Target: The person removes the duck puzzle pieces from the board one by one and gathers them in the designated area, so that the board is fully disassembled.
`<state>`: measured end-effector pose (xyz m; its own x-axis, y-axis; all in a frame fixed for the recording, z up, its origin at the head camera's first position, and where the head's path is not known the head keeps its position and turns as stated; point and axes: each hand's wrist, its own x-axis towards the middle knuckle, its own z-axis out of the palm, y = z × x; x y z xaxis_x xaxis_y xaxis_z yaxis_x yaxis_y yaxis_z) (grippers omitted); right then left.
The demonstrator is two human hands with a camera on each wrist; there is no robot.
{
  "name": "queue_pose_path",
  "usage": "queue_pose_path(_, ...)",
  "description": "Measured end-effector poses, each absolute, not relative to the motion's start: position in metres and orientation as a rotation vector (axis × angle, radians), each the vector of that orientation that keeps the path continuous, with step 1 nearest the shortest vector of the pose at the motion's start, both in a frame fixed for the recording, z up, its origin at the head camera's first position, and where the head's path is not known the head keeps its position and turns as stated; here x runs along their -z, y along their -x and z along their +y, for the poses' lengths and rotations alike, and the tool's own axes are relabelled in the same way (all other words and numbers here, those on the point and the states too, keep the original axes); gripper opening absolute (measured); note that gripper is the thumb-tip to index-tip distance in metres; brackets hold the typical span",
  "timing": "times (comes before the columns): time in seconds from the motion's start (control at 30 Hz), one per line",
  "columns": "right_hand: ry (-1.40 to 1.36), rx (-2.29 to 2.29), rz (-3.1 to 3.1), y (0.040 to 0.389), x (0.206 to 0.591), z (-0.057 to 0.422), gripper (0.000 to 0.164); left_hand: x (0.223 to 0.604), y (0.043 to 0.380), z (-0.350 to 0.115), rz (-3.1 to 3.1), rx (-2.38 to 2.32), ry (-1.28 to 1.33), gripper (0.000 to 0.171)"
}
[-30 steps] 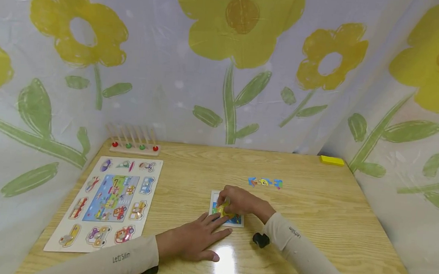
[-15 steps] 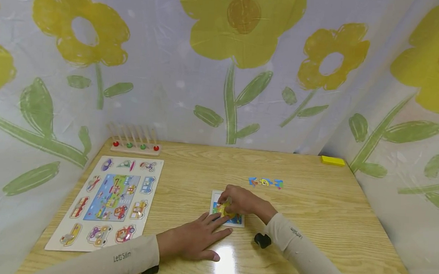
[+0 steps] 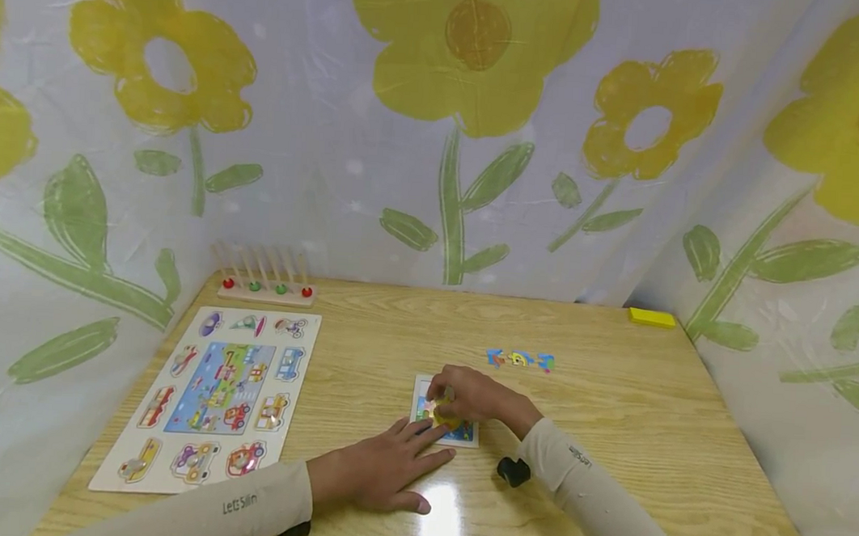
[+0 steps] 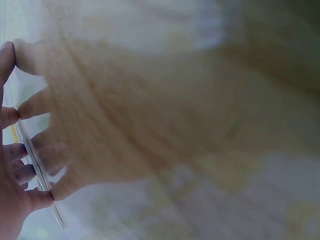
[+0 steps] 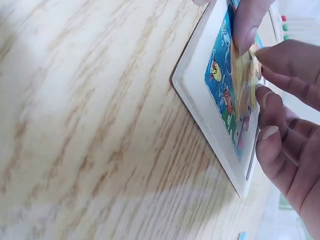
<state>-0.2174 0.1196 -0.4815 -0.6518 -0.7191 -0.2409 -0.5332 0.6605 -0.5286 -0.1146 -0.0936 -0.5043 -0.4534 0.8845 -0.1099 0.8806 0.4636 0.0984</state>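
A small white-framed jigsaw (image 3: 467, 442) with a sea picture lies flat on the wooden table. My left hand (image 3: 386, 466) is spread palm down, fingers straight, with its fingertips on the near left part of the jigsaw. My right hand (image 3: 477, 393) bends over it from the right and covers much of the picture. Close up in the right wrist view, the right fingers pinch a yellowish puzzle piece (image 5: 242, 72) on the board, and a left fingertip (image 5: 246, 37) presses beside it. That piece's outline is partly hidden.
Several loose puzzle pieces (image 3: 519, 359) lie in a row behind the right hand. A large vehicle peg puzzle (image 3: 300, 374) occupies the left side. At the back left stands a peg rack (image 3: 266, 295) with red and green beads; a yellow block (image 3: 652, 318) sits back right.
Both hands stay nearly where they were at the jigsaw; the right fingers shift only slightly over the piece. The whole head view drifts a little.
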Motion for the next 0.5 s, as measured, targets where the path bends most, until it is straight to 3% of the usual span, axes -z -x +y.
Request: queue_pose_path(0.5, 1.021, 0.720, 2.350, 0.2214, 0.4787, 0.1185, 0.012, 0.5028, 0.1147, -0.0931, 2.541, -0.039, -1.508, 0.073)
